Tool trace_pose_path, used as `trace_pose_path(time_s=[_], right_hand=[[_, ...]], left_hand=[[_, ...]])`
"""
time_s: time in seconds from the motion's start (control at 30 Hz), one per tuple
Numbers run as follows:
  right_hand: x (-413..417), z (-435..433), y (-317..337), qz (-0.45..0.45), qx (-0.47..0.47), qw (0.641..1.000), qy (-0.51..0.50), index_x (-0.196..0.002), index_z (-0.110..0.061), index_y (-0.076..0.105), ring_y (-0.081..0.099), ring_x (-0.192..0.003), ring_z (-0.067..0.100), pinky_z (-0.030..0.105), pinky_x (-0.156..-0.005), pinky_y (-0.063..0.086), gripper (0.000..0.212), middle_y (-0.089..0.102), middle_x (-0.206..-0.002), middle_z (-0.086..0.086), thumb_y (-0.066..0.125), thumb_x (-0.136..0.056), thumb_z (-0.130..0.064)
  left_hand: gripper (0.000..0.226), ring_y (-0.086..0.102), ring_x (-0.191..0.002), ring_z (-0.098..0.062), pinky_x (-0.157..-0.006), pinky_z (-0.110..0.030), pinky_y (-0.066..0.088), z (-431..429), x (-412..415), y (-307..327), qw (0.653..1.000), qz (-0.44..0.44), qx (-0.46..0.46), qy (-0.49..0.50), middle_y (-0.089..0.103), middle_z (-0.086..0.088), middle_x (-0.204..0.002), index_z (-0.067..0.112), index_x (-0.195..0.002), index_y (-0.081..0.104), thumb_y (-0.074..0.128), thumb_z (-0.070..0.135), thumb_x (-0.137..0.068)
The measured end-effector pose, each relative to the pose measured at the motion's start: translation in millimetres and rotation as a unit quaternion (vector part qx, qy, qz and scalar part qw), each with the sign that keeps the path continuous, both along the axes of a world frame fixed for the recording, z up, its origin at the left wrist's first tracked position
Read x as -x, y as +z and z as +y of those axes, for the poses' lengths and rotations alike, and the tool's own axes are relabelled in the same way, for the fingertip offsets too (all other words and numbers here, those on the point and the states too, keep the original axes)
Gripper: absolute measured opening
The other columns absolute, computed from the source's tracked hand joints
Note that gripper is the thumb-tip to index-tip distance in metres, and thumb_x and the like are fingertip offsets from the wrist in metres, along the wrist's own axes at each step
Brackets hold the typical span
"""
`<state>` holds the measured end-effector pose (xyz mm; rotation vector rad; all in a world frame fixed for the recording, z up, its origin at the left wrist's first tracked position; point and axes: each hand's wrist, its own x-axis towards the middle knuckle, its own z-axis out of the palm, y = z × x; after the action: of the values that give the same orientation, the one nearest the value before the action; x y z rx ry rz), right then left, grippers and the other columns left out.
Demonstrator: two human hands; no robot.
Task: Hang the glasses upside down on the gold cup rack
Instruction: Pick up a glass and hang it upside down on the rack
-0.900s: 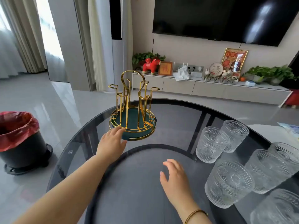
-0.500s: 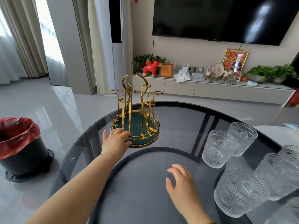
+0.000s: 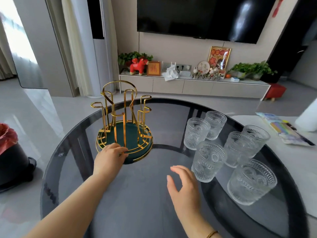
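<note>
Left hand (image 3: pixel 109 158) gripping gold rack (image 3: pixel 124 124) rim, right hand (image 3: pixel 184 188) open, empty, beside nearest glass (image 3: pixel 208 161), bare table (image 3: pixel 137 203) between.

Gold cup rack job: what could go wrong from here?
The six clear ribbed glasses stand tightly clustered, so the right hand reaching for one may knock its neighbours. The left hand grips only the rim of the gold wire cup rack; the rack could slide on the smooth round dark glass table.
</note>
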<state>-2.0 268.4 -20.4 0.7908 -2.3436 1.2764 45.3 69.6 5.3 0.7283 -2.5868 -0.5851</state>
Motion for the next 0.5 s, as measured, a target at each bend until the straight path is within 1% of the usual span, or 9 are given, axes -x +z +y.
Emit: trace_pose_path(time_s=[0.07,0.1,0.17,0.2,0.23,0.3,0.33,0.4,0.5], right_hand=[[-8.0,9.6,4.6,0.033,0.064,0.995,-0.074,-0.088,-0.001,0.063,0.045,-0.089,0.01,0.001,-0.089,0.025,0.028,0.062,-0.089,0.015,0.069,-0.063,-0.009],[-10.5,17.9,6.6,0.038,0.089,0.99,-0.106,-0.093,0.002,0.06,0.045,-0.092,0.013,0.006,-0.091,0.027,0.036,0.06,-0.093,0.019,0.074,-0.061,-0.008],[-9.2,25.0,6.4,0.007,0.127,0.979,-0.16,-0.105,0.006,0.053,0.047,-0.103,0.024,0.024,-0.097,0.03,0.056,0.054,-0.107,0.026,0.08,-0.057,-0.002],[-8.0,28.1,6.3,-0.019,0.139,0.974,-0.177,-0.112,0.006,0.049,0.046,-0.109,0.033,0.031,-0.098,0.03,0.064,0.05,-0.115,0.028,0.08,-0.056,-0.001],[-5.2,30.0,5.9,-0.047,0.149,0.97,-0.186,-0.117,0.006,0.045,0.042,-0.116,0.038,0.034,-0.101,0.027,0.07,0.045,-0.122,0.028,0.08,-0.057,-0.002],[2.8,31.6,3.6,-0.112,0.157,0.963,-0.187,-0.128,0.003,0.034,0.03,-0.128,0.038,0.035,-0.107,0.021,0.081,0.035,-0.135,0.026,0.079,-0.061,-0.007],[7.6,31.9,2.4,-0.144,0.157,0.96,-0.183,-0.132,0.001,0.028,0.024,-0.133,0.035,0.037,-0.11,0.019,0.086,0.03,-0.14,0.024,0.078,-0.063,-0.01],[18.4,32.2,-0.3,-0.188,0.151,0.956,-0.169,-0.138,-0.002,0.018,0.018,-0.136,0.03,0.038,-0.113,0.017,0.095,0.022,-0.147,0.02,0.078,-0.064,-0.013],[33.4,30.8,-1.2,-0.217,0.146,0.954,-0.146,-0.14,-0.005,0.009,0.018,-0.137,0.029,0.038,-0.114,0.018,0.104,0.02,-0.149,0.018,0.078,-0.063,-0.014]], left_hand=[[0.026,0.052,-0.111,-0.027,-0.087,-0.039,0.048,5.9,-5.1,-1.1,1.0,0.0,0.001,0.001,0.062,-0.01,-0.118,0.014,-0.113,0.062,0.054,0.02,-0.088],[0.028,0.051,-0.113,-0.027,-0.089,-0.04,0.047,11.8,-6.7,-0.6,1.0,-0.004,0.003,-0.003,0.061,-0.01,-0.12,0.014,-0.115,0.061,0.054,0.021,-0.088],[0.035,0.045,-0.121,-0.027,-0.099,-0.043,0.041,16.1,-9.2,-3.5,1.0,-0.028,0.014,-0.003,0.056,-0.009,-0.127,0.016,-0.122,0.054,0.054,0.026,-0.088],[0.041,0.039,-0.128,-0.026,-0.105,-0.044,0.034,19.1,-11.1,-6.1,0.999,-0.043,0.021,-0.003,0.051,-0.008,-0.133,0.018,-0.127,0.048,0.053,0.029,-0.089],[0.046,0.03,-0.134,-0.026,-0.111,-0.046,0.026,21.8,-13.1,-9.5,0.998,-0.058,0.031,-0.004,0.045,-0.008,-0.139,0.019,-0.132,0.041,0.05,0.033,-0.089],[0.053,0.013,-0.142,-0.025,-0.116,-0.047,0.011,25.7,-17.5,-18.9,0.996,-0.075,0.056,-0.002,0.029,-0.005,-0.15,0.023,-0.138,0.027,0.044,0.038,-0.091],[0.055,0.007,-0.143,-0.024,-0.117,-0.046,0.008,26.4,-19.5,-23.0,0.995,-0.078,0.067,-0.001,0.022,-0.004,-0.153,0.024,-0.14,0.022,0.041,0.04,-0.091],[0.057,0.002,-0.144,-0.024,-0.118,-0.045,0.005,27.2,-21.2,-27.6,0.995,-0.075,0.072,-0.001,0.015,-0.004,-0.155,0.026,-0.141,0.017,0.037,0.043,-0.091],[0.057,0.0,-0.144,-0.024,-0.118,-0.043,0.002,26.3,-20.1,-29.4,0.994,-0.075,0.077,-0.008,0.013,-0.003,-0.155,0.027,-0.141,0.014,0.035,0.044,-0.091]])
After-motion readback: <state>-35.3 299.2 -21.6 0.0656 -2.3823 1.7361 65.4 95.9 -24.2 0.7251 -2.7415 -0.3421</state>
